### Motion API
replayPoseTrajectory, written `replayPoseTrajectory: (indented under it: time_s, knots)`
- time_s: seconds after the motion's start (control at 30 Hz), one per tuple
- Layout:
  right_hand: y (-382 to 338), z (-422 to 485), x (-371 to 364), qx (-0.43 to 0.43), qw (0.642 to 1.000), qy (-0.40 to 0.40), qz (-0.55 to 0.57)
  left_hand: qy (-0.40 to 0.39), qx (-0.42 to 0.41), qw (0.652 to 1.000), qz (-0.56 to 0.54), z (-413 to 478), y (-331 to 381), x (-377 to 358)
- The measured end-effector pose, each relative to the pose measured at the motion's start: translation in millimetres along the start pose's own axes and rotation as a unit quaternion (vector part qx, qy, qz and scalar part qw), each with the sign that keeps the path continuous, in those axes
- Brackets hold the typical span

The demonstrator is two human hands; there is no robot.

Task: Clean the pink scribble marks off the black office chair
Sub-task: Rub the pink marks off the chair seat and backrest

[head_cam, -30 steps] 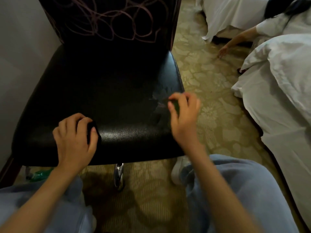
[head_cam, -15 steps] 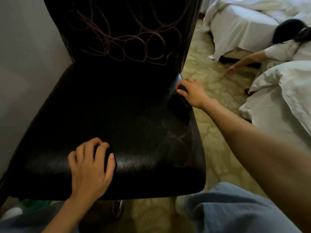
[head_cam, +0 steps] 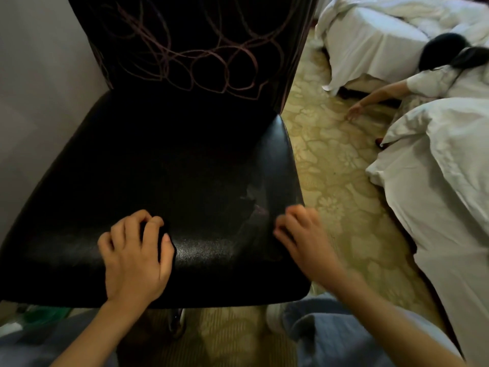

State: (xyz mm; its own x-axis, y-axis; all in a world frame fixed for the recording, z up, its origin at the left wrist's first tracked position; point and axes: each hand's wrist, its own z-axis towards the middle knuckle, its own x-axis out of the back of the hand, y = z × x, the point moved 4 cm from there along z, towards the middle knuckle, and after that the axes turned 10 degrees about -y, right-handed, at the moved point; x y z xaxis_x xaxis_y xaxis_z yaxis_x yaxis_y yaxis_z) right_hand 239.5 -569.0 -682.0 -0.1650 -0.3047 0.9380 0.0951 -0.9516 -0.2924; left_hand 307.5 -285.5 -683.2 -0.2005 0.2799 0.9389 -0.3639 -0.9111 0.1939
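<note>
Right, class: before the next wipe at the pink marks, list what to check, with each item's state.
1. Left hand has a dark wiper: ok; what it is, cannot tell.
2. Right hand on the seat edge to steady it: ok; whether it holds anything, cannot tell.
3. Seat free of marks: not ok, faint smears remain.
4. Scribbles on backrest cleaned: not ok.
5. Wiper damp: cannot tell.

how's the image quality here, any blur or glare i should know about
Head view: right hand motion-blurred, left hand sharper; seat mostly lost in shadow apart from a glossy sheen at its front; white bedding bright; wide-angle bending at the edges.
</note>
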Motion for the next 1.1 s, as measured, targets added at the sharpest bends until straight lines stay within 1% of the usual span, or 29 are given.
replayPoseTrajectory:
  time_s: [0.1, 0.13, 0.2, 0.27, 0.33, 0.4, 0.5, 0.57, 0.6, 0.67, 0.77, 0.87, 1.0, 1.07, 1.1]
  knots:
    - [-25, -58, -12, -0.011, 1.000, 0.002, 0.002, 0.008, -0.009, 1.000, 0.001, -1, -4, 1]
    - [-29, -67, -13, -0.015, 1.000, -0.004, 0.004, 0.013, -0.011, 1.000, 0.001, -1, -4, 1]
    - [-33, -63, -6, -0.031, 0.998, -0.008, 0.048, 0.021, -0.013, 1.000, -0.001, -1, -6, 2]
    - [-36, -32, 16, -0.027, 0.995, 0.019, 0.094, 0.024, -0.014, 1.000, -0.005, 0, -6, 2]
    - [-36, 20, 37, -0.009, 0.994, 0.064, 0.087, 0.025, -0.016, 1.000, -0.010, 0, -5, 1]
    - [-20, 87, 45, -0.010, 0.995, 0.071, 0.068, 0.025, -0.016, 0.999, -0.018, -1, -5, 1]
    - [16, 172, 27, -0.035, 0.999, 0.002, 0.017, 0.021, -0.009, 0.999, -0.025, 0, -6, 1]
    - [36, 196, 6, -0.075, 0.996, -0.051, -0.018, 0.013, -0.006, 1.000, -0.025, 1, -7, 0]
    - [39, 199, -2, -0.100, 0.992, -0.063, -0.032, 0.012, -0.005, 1.000, -0.022, 1, -7, -1]
    - [30, 188, -10, -0.110, 0.991, -0.052, -0.057, 0.015, -0.006, 1.000, -0.019, 0, -8, -1]
    - [6, 147, -9, -0.047, 0.997, -0.033, -0.055, 0.012, -0.007, 1.000, -0.017, 0, -9, -2]
    - [-20, 68, -4, 0.000, 0.999, -0.014, -0.033, 0.011, -0.009, 1.000, -0.017, 0, -10, -2]
    - [-57, -42, -16, 0.001, 0.999, -0.018, -0.027, 0.009, -0.008, 1.000, -0.013, 0, -10, 0]
    - [-61, -63, -22, 0.009, 0.999, -0.024, -0.032, 0.010, -0.011, 1.000, -0.013, 0, -10, 0]
    - [-61, -64, -21, 0.013, 0.999, -0.025, -0.017, 0.012, -0.011, 1.000, -0.014, 0, -10, 0]
